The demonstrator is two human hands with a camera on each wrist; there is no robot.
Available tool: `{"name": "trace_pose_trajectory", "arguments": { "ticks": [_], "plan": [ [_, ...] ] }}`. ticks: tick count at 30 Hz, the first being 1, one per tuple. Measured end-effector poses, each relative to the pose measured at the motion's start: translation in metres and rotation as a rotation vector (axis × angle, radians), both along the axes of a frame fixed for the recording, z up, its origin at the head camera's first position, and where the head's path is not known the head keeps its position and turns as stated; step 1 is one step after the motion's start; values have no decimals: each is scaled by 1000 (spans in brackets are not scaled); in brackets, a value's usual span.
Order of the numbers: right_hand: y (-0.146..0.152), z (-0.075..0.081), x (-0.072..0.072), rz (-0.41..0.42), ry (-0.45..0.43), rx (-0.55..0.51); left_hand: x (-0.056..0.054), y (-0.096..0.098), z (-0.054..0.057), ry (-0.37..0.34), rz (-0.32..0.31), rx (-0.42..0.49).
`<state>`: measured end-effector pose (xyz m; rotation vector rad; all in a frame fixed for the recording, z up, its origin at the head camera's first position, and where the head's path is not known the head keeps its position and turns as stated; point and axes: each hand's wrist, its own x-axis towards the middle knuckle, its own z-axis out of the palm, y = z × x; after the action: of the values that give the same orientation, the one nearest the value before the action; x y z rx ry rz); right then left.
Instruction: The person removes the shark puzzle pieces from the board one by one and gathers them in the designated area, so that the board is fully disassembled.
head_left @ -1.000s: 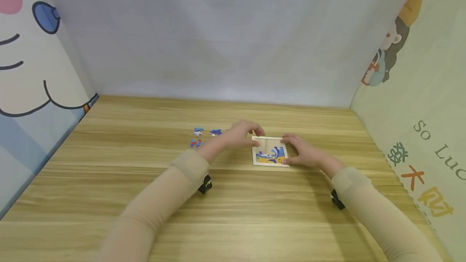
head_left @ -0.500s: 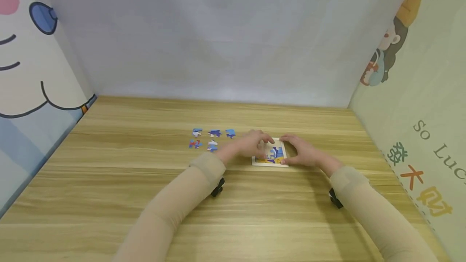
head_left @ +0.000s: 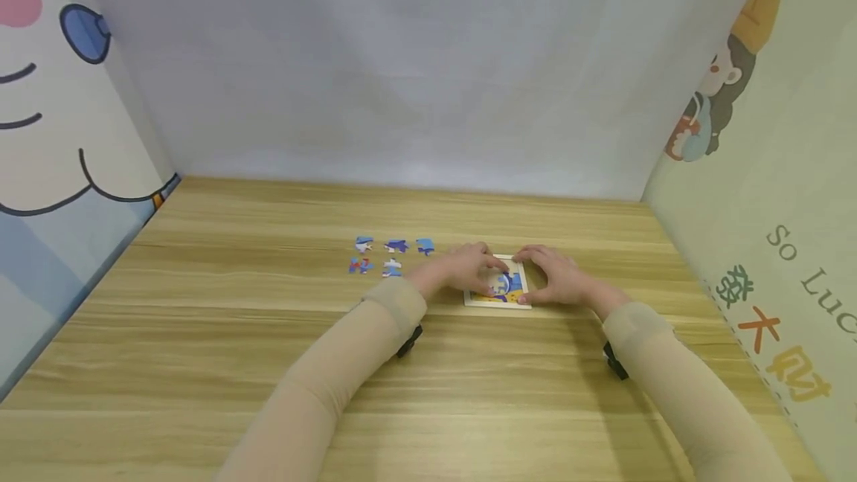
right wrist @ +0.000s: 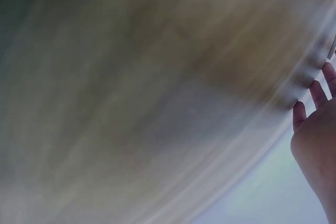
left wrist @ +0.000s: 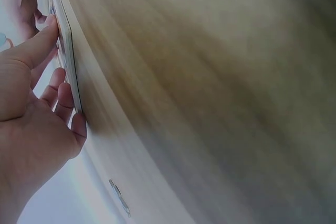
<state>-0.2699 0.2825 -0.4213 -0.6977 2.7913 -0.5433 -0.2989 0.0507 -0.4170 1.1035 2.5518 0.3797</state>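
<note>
In the head view, a small white-framed jigsaw tray (head_left: 498, 304) lies on the table, its lower part filled with blue, white and yellow pieces (head_left: 514, 283). My right hand (head_left: 561, 279) holds its right side, thumb at the near corner and fingers at the far one. Over the tray's left half, my left hand (head_left: 464, 268) has thumb and forefinger spread apart, the tips close to the pieces and partly covering them. In the left wrist view, the left thumb (left wrist: 39, 45) lies at the tray's edge. The right wrist view shows only part of the right hand (right wrist: 317, 124).
Several loose jigsaw pieces lie left of the tray in two rows, among them a dark blue piece (head_left: 396, 245) and a red-and-blue piece (head_left: 360, 265). The wooden table (head_left: 469, 400) runs back to a pale curtain (head_left: 415, 95). Printed panels stand on both sides.
My left hand has moved right and nearer, from the tray's far left corner to over its pieces. This uncovers more loose pieces on the left. My right hand stays at the tray's right side.
</note>
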Motion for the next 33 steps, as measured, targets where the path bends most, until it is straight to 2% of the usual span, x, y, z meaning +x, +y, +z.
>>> {"name": "trace_pose_trajectory", "arguments": {
  "ticks": [7, 12, 15, 22, 28, 33],
  "plan": [
    [1, -2, 2, 3, -1, 15, 3, 2, -2, -34, 17, -1],
    [2, -5, 3, 4, 17, 13, 4, 3, -2, -62, 38, 41],
    [3, -5, 2, -1, 18, 5, 3, 3, -3, -50, 39, 67],
    [5, -5, 1, 6, 20, 14, -1, 6, 0, -15, 10, 129],
    [3, -2, 0, 9, 13, 3, -5, 7, 0, -27, -19, 229],
    [2, -3, -1, 11, 9, 8, -6, 8, -1, -39, -41, 277]
  ]
}}
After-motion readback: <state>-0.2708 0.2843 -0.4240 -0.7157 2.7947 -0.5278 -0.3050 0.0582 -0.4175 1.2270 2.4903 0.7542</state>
